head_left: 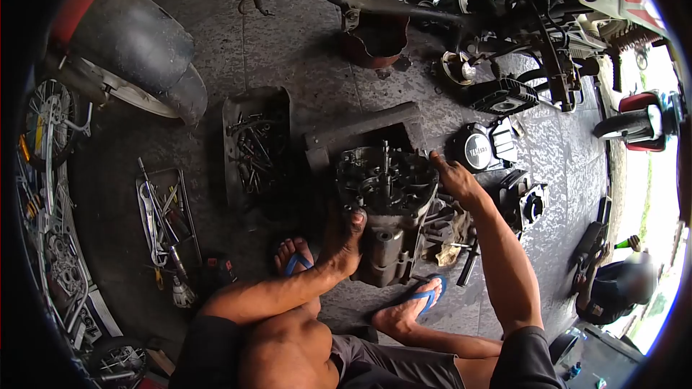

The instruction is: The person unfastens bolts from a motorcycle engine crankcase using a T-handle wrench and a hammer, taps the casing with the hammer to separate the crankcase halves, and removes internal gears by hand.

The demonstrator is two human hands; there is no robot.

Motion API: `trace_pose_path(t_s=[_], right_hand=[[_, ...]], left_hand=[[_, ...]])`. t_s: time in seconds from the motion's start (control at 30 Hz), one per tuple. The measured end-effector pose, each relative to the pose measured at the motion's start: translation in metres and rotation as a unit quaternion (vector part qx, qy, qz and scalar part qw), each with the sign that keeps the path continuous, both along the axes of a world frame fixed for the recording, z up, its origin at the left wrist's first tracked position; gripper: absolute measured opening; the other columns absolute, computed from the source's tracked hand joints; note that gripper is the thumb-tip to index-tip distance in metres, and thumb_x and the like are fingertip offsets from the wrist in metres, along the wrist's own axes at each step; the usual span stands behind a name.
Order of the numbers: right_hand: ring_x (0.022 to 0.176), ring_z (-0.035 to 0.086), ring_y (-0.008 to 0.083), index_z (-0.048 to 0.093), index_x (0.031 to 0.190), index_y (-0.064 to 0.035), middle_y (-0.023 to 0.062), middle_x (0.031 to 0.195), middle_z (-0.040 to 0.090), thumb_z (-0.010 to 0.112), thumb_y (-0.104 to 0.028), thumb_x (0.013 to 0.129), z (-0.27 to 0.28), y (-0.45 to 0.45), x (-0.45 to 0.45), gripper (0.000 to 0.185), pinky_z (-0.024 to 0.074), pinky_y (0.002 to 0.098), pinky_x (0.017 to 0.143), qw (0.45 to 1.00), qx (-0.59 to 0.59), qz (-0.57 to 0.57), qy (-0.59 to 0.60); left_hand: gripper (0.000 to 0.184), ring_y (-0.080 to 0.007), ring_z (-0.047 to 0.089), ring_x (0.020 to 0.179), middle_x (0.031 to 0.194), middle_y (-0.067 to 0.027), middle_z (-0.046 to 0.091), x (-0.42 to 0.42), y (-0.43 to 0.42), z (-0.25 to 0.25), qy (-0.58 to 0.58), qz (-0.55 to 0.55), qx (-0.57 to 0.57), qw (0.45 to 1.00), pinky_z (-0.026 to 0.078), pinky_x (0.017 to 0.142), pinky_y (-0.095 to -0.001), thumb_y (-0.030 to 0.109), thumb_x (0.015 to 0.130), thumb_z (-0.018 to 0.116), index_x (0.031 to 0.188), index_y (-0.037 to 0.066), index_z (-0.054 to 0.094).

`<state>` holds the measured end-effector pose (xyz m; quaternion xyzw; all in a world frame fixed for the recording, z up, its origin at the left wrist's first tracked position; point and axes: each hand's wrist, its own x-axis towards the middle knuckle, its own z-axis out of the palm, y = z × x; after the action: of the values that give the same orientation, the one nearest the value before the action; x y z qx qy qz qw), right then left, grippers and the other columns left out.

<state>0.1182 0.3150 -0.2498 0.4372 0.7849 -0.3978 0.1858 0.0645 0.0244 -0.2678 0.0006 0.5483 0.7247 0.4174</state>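
Note:
A motorcycle engine crankcase [389, 245] stands on the floor in front of my feet, its open top showing gears and an upright shaft [386, 169]. My left hand [347, 241] grips its near left side, thumb pointing up against the wall and the other fingers hidden. At the upper right rim, my right hand [454, 176] has its thumb on the edge, with its remaining fingers wrapped out of sight down the side. Behind the crankcase lies a dark open-sided metal box [364, 126], partly covered by it.
A tray of bolts [258, 144] and a tray of tools [169, 216] lie left. A YAMAHA cover [479, 150] and a cylinder part [525, 202] sit right. A motorcycle frame [404, 7] spans the back. A wheel [130, 50] stands far left; another person [613, 292] is far right.

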Motion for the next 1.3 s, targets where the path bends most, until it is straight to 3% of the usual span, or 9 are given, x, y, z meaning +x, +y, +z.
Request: trace_pose_path(t_s=[0.1,0.2,0.27,0.47,0.67,0.73,1.0,1.03,1.3], right_hand=[[0.064,0.057,0.0328,0.064,0.111,0.0044,0.0303,0.075,0.06,0.044,-0.051,0.1,-0.029,0.002,0.011,0.06,0.0455,0.0449,0.066,0.981,0.063,0.132,0.128],[0.063,0.055,0.0298,0.065,0.103,0.0044,0.0271,0.073,0.058,0.044,-0.049,0.1,-0.031,-0.016,0.022,0.058,0.0457,0.0439,0.063,0.981,0.064,0.014,0.181],[0.058,0.048,0.0213,0.061,0.073,0.0059,0.0082,0.059,0.051,0.052,-0.057,0.095,0.005,-0.029,0.008,0.067,0.0403,0.041,0.056,0.986,-0.038,-0.136,0.092],[0.056,0.047,0.0191,0.056,0.062,0.0052,0.0092,0.053,0.05,0.051,-0.057,0.095,0.031,-0.057,0.02,0.071,0.0398,0.0415,0.057,0.989,0.002,-0.116,0.088],[0.078,0.065,0.0204,0.067,0.109,0.0071,0.02,0.083,0.069,0.048,-0.053,0.097,0.029,-0.072,0.015,0.065,0.05,0.0344,0.074,0.966,0.045,-0.226,0.116],[0.092,0.069,0.0222,0.061,0.125,0.0046,0.0155,0.107,0.07,0.045,-0.048,0.101,-0.011,-0.049,0.038,0.06,0.0527,0.0323,0.084,0.922,-0.218,-0.273,0.169],[0.093,0.07,0.0254,0.061,0.125,0.0025,0.0161,0.109,0.071,0.038,-0.043,0.104,-0.036,-0.049,0.042,0.055,0.058,0.037,0.085,0.748,-0.477,-0.397,0.236],[0.087,0.07,0.02,0.065,0.119,0.0017,0.0128,0.103,0.072,0.043,-0.044,0.103,-0.065,-0.029,0.055,0.053,0.0583,0.0325,0.078,0.847,-0.375,-0.294,0.236],[0.092,0.069,0.0185,0.07,0.115,0.0015,0.0111,0.097,0.074,0.046,-0.059,0.096,-0.048,-0.03,0.039,0.068,0.0524,0.0313,0.082,0.917,-0.228,-0.282,0.167]], left_hand=[[0.076,-0.0146,0.045,0.101,0.114,-0.0036,0.049,-0.004,0.007,0.008,0.024,-0.004,-0.002,1.0,0.039,0.092,-0.0306,0.058,0.091,0.063,0.136,0.003,0.035],[0.076,-0.0176,0.047,0.103,0.115,-0.0061,0.051,-0.011,0.011,0.028,0.074,0.002,-0.026,0.997,0.04,0.093,-0.0326,0.058,0.09,0.064,0.135,0.003,0.038],[0.076,-0.0196,0.048,0.104,0.116,-0.0077,0.051,-0.012,0.008,0.038,0.092,-0.012,-0.05,0.994,0.04,0.094,-0.034,0.057,0.089,0.065,0.134,0.002,0.039],[0.075,-0.0257,0.051,0.107,0.117,-0.0127,0.054,-0.017,-0.002,0.067,0.147,-0.045,-0.097,0.983,0.042,0.096,-0.0381,0.056,0.087,0.068,0.131,0.001,0.044],[0.074,-0.0317,0.055,0.111,0.119,-0.0176,0.057,-0.025,-0.014,0.088,0.209,-0.058,-0.12,0.969,0.043,0.098,-0.0422,0.055,0.084,0.071,0.129,0.0,0.049],[0.074,-0.0337,0.056,0.112,0.119,-0.0192,0.058,-0.026,-0.014,0.093,0.226,-0.067,-0.15,0.96,0.043,0.099,-0.0435,0.054,0.084,0.072,0.128,0.0,0.051],[0.077,-0.0375,0.056,0.115,0.123,-0.0225,0.057,-0.018,-0.003,0.088,0.304,-0.071,-0.095,0.945,0.043,0.101,-0.046,0.055,0.078,0.077,0.126,-0.001,0.055],[0.079,-0.0376,0.056,0.115,0.123,-0.0223,0.057,-0.02,-0.001,0.076,0.282,-0.086,-0.079,0.952,0.043,0.101,-0.0461,0.057,0.077,0.077,0.126,-0.001,0.055],[0.09,-0.029,0.058,0.112,0.12,-0.0182,0.059,-0.025,0.008,0.077,0.206,-0.042,-0.088,0.974,0.045,0.098,-0.0405,0.063,0.072,0.079,0.128,-0.002,0.052]])
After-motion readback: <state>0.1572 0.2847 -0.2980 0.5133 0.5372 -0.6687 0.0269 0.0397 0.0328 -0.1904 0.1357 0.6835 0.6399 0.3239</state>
